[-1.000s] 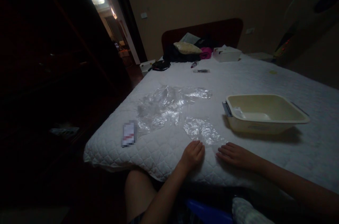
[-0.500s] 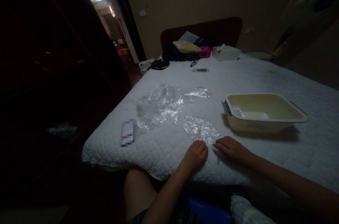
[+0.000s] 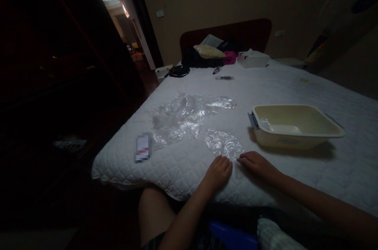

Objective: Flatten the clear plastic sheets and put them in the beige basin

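Observation:
A small clear plastic bag (image 3: 223,143) lies spread on the white quilted bed, its near edge at my fingers. My left hand (image 3: 219,172) has its fingers curled together on the left part of that edge. From the right, my right hand (image 3: 257,166) closes its fingertips on the bag's right corner; its thumb is hidden. Just beyond lies a larger crumpled sheet of clear plastic (image 3: 184,114). To the right of my right hand stands a cream plastic basin (image 3: 295,141) with grey handles and a bit of clear plastic inside.
A blurred-out card or packet (image 3: 143,148) lies near the bed's (image 3: 183,163) left edge. Farther back are a thin packaged item (image 3: 224,78), a dark bag (image 3: 178,71), a pillow (image 3: 209,52) and a white tissue box (image 3: 253,59). A fan stands at the right.
Both hands stay almost in place at the bag's near edge. The view has shifted very slightly; nothing else has visibly moved.

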{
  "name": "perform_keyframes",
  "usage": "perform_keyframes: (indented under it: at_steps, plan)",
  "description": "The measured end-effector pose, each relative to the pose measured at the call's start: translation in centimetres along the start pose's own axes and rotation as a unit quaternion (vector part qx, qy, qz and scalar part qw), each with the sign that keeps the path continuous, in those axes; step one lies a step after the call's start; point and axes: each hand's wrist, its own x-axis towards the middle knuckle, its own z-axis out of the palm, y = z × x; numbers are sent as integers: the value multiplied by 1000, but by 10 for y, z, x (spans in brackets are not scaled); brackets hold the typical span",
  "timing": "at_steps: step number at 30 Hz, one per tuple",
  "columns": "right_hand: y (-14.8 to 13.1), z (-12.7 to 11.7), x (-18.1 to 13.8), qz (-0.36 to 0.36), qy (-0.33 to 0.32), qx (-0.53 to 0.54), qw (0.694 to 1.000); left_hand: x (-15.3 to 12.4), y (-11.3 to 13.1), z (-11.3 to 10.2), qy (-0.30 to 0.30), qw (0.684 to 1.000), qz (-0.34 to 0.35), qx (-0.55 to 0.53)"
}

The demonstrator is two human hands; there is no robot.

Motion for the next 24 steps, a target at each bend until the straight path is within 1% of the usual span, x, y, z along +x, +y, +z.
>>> perform_keyframes:
  at_steps: [4, 7, 10, 12, 16, 19, 21, 24]
  plan:
    - [-4, -2, 14, 45, 5, 59, 997, 0, 0, -1, -5, 1000, 0, 1]
    - [-6, -4, 28, 105, -9, 102, 989, 0, 0, -2, -16, 1000, 3, 9]
    - [-4, -5, 40, 176, -36, 155, 972, 1, 0, -3, -16, 1000, 1, 11]
    - [0, -4, 44, 209, -45, 203, 956, 0, 0, -2, -13, 1000, 1, 9]
    - [12, 3, 43, 249, -53, 288, 923, -1, -1, 2, -7, 1000, -3, 12]
    - [18, 7, 39, 274, -57, 321, 905, -2, -1, 3, -6, 1000, -4, 12]
    - [19, 7, 37, 279, -60, 329, 900, -2, 0, 2, -11, 1000, -8, 10]
    - [16, 4, 37, 279, -67, 303, 909, -2, 0, -1, -18, 1000, -11, 10]
